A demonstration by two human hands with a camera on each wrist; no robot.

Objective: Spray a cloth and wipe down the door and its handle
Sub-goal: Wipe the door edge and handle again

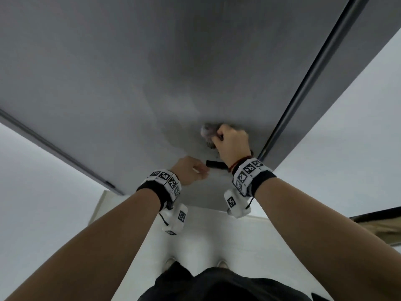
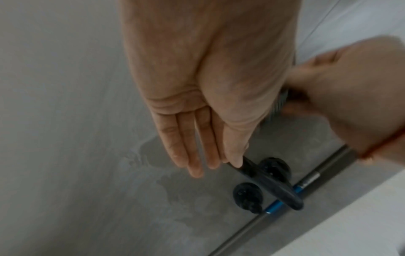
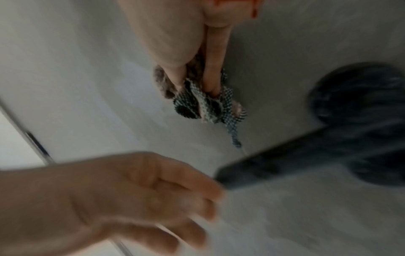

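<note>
Cloth (image 1: 208, 135) bunched in gripping right hand (image 1: 233, 142) against door (image 1: 130, 72); left hand (image 1: 191, 170) slack.

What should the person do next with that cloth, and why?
Probably slide the cloth down onto the handle. The right hand presses it on the door just above, where damp streaks show; the left hand touches the handle's tip.

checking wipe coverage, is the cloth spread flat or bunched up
Bunched up: the cloth is crumpled into a wad in the right hand, pressed against the door.
</note>
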